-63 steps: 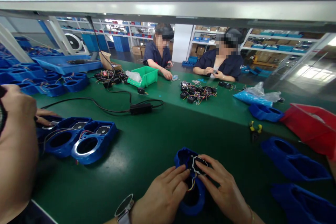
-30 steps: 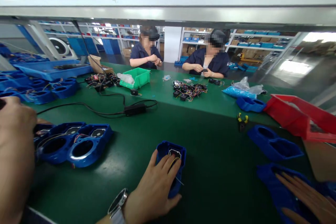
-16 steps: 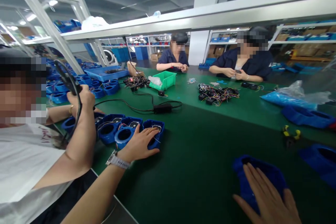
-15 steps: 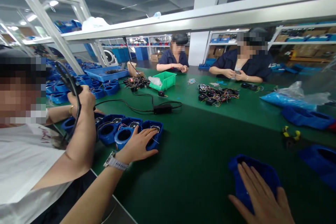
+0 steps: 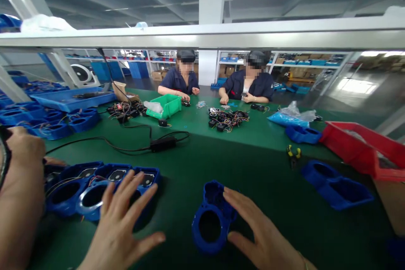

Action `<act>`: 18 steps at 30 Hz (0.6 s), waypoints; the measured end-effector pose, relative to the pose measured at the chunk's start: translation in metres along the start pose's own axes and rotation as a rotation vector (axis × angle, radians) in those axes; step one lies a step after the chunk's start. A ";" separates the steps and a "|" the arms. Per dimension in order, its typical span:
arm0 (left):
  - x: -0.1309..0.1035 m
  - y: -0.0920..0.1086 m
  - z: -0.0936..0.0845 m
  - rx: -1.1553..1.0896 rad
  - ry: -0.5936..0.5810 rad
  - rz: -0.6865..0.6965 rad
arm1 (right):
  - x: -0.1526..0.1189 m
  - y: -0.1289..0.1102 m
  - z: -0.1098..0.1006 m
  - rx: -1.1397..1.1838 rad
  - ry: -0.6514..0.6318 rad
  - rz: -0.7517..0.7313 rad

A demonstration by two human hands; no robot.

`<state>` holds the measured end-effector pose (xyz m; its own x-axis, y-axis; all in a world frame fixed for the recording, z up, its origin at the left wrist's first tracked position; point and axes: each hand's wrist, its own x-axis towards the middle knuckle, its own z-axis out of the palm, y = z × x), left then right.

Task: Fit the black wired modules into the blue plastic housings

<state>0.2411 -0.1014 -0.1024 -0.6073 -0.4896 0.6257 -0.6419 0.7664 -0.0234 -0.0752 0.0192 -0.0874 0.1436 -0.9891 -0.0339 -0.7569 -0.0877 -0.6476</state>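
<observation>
My left hand (image 5: pixel 122 219) is spread with nothing in it, above the near right end of a row of blue housings (image 5: pixel 91 196) fitted with dark square parts and wires. A separate blue housing (image 5: pixel 211 219) with a round opening lies on the green table (image 5: pixel 177 228) in front of me. My right hand (image 5: pixel 256 225) is at its right side, fingertips and thumb at the edge, fingers apart and not closed round it.
Two people (image 5: pixel 180 78) sit across the table. A neighbour's arm (image 5: pixel 22 194) reaches in at left. Wired black parts (image 5: pixel 226 119), a green bin (image 5: pixel 166 106), a black adapter (image 5: pixel 163 144), yellow-handled pliers (image 5: pixel 293 156), blue housings (image 5: pixel 337 185) and a red bin (image 5: pixel 357 147) surround the middle.
The view has turned right. My left hand has lifted off the row's end housing. The separate housing now shows its round opening toward me, with my right hand at its side instead of over it.
</observation>
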 end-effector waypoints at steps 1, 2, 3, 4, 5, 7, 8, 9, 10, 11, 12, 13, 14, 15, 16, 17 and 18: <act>0.008 0.016 0.002 -0.072 -0.063 0.094 | 0.002 0.010 -0.006 -0.024 0.045 0.053; 0.016 0.032 0.007 -0.147 -0.159 0.194 | 0.005 0.021 -0.011 -0.039 0.075 0.113; 0.026 0.046 0.013 -0.218 -0.279 0.278 | 0.008 0.033 -0.014 -0.044 0.090 0.169; 0.035 0.059 0.021 -0.285 -0.405 0.336 | 0.011 0.045 -0.016 -0.039 0.085 0.216; 0.044 0.069 0.030 -0.346 -0.513 0.362 | 0.015 0.057 -0.016 -0.026 0.064 0.250; 0.059 0.084 0.048 -0.450 -0.638 0.345 | 0.021 0.079 -0.018 -0.001 0.007 0.270; 0.064 0.089 0.056 -0.488 -0.654 0.320 | 0.025 0.089 -0.019 0.009 -0.008 0.268; 0.066 0.092 0.064 -0.515 -0.645 0.298 | 0.031 0.097 -0.022 0.012 0.000 0.261; 0.067 0.095 0.071 -0.528 -0.618 0.287 | 0.038 0.104 -0.026 -0.002 0.035 0.242; 0.066 0.096 0.078 -0.527 -0.587 0.287 | 0.049 0.108 -0.031 -0.031 0.091 0.209; 0.063 0.098 0.084 -0.513 -0.555 0.302 | 0.061 0.110 -0.036 -0.068 0.150 0.164; 0.060 0.098 0.089 -0.488 -0.520 0.322 | 0.077 0.110 -0.041 -0.107 0.199 0.108; 0.056 0.099 0.093 -0.456 -0.479 0.342 | 0.096 0.108 -0.045 -0.144 0.226 0.048; 0.053 0.099 0.096 -0.423 -0.434 0.359 | 0.117 0.104 -0.047 -0.174 0.227 -0.009; 0.050 0.099 0.099 -0.393 -0.387 0.374 | 0.140 0.099 -0.048 -0.197 0.207 -0.052; 0.047 0.098 0.101 -0.367 -0.342 0.385 | 0.163 0.093 -0.046 -0.218 0.177 -0.087; 0.046 0.098 0.103 -0.346 -0.301 0.392 | 0.188 0.086 -0.044 -0.246 0.147 -0.119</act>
<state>0.1023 -0.0918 -0.1565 -0.9063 -0.2007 0.3719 -0.1844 0.9797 0.0793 -0.1416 -0.1791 -0.1163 0.1599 -0.9751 0.1534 -0.8745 -0.2121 -0.4361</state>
